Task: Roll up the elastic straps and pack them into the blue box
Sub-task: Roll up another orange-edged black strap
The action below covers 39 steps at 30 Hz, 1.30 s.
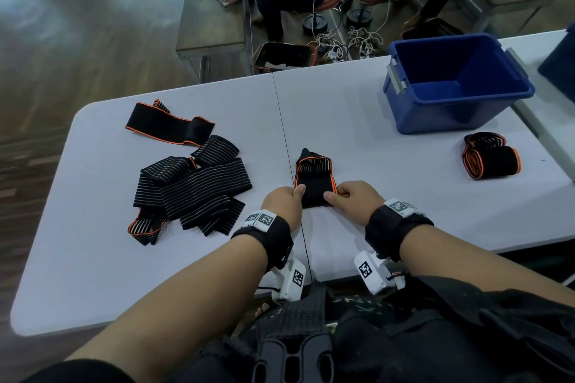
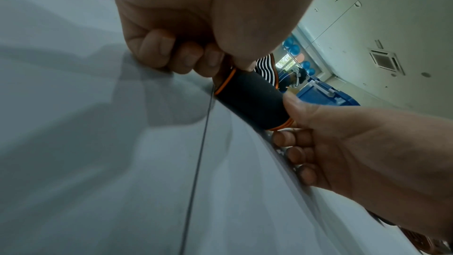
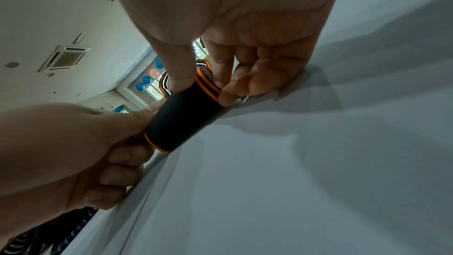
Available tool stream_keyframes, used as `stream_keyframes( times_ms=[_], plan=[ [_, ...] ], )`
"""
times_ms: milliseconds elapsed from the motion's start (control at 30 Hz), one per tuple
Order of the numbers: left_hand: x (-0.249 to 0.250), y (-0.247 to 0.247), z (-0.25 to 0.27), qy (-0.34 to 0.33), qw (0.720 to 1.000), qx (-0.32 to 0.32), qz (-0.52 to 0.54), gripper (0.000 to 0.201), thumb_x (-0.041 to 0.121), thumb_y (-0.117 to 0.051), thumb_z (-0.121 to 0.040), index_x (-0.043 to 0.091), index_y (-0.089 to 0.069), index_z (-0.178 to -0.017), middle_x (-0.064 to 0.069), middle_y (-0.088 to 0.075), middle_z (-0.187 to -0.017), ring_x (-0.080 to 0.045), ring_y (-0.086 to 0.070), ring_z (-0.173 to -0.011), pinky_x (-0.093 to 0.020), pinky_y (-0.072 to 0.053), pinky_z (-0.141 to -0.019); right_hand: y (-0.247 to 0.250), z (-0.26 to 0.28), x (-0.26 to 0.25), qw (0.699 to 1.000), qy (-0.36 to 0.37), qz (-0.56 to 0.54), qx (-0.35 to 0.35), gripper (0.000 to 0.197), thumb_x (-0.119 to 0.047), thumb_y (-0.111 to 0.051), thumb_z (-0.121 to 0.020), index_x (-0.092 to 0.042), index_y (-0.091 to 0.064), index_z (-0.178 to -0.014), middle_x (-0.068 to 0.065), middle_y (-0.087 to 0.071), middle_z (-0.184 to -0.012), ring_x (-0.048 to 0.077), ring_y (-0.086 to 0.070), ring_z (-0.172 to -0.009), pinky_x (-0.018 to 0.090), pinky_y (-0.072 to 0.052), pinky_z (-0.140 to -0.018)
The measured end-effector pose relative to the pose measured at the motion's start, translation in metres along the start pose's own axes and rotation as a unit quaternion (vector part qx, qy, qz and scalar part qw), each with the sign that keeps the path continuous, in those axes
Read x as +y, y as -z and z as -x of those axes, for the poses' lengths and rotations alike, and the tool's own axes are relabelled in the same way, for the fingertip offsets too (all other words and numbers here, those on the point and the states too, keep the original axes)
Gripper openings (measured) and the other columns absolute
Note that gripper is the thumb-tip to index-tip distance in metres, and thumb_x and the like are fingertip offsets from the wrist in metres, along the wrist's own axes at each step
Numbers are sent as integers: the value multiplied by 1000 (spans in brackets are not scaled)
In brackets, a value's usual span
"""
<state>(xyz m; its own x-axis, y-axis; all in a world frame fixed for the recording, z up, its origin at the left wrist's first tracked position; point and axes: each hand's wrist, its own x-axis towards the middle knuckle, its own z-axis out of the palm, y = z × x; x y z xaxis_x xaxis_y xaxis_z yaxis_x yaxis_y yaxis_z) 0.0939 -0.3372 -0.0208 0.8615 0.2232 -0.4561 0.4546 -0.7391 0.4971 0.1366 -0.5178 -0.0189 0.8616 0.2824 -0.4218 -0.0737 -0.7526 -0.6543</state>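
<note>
A black elastic strap with orange edges (image 1: 314,186) lies partly rolled on the white table (image 1: 342,121), its striped loose end pointing away from me. My left hand (image 1: 287,200) pinches the roll's left end, thumb on top. My right hand (image 1: 350,199) pinches its right end the same way. Both wrist views show the black roll (image 2: 252,100) (image 3: 183,119) gripped between the two hands on the tabletop. The blue box (image 1: 454,81) stands open and empty at the far right. A rolled strap (image 1: 491,158) lies in front of the box.
A pile of several unrolled striped straps (image 1: 189,190) lies at the left, with one more strap (image 1: 168,124) behind it. Other people sit at a wooden table (image 1: 211,19) beyond the far edge. A second blue container (image 1: 560,59) shows at the right border.
</note>
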Motion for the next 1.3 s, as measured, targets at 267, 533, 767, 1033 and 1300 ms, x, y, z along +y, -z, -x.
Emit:
stream_keyframes(
  times_ms=[267,533,767,1033,1300],
  plan=[
    [-2,5,-10,-5,1000,13,26,55,51,-31,-106,16,-50,-68,-5,-57,-71,-30,-55,-76,-34,-36,-68,1,-3,-5,1000,-25,-13,10,48,-41,-53,-99,-3,-68,-73,14,-71,-76,24,-55,-63,35,-46,-69],
    [-6,11,-14,10,984,64,165,26,37,-73,-87,24,-59,-105,5,-72,-89,-14,-68,-86,-30,-53,-78,6,-9,-7,996,-77,-18,29,46,-49,-67,-87,-6,-64,-73,11,-63,-68,27,-58,-58,32,-49,-63],
    [41,-3,-17,-5,990,52,128,23,34,-68,-91,19,-61,-107,4,-70,-90,-15,-66,-88,-28,-50,-77,30,-6,15,983,-86,-120,113,19,-30,-76,-73,-24,-57,-75,4,-70,-77,30,-70,-77,49,-60,-75],
    [134,-52,-25,-59,985,-28,159,29,32,-67,-88,21,-61,-114,5,-74,-89,-18,-70,-82,-40,-58,-84,101,15,80,961,-126,-142,199,28,-18,-69,-86,-13,-64,-114,-3,-62,-94,22,-63,-100,30,-48,-92],
    [197,-103,-22,-58,959,-78,265,28,17,-67,-91,13,-58,-117,-4,-71,-88,-22,-62,-66,-31,-49,-58,146,35,136,941,-126,-207,237,38,-13,-68,-88,-11,-60,-125,7,-68,-118,22,-65,-106,42,-51,-100]
  ],
)
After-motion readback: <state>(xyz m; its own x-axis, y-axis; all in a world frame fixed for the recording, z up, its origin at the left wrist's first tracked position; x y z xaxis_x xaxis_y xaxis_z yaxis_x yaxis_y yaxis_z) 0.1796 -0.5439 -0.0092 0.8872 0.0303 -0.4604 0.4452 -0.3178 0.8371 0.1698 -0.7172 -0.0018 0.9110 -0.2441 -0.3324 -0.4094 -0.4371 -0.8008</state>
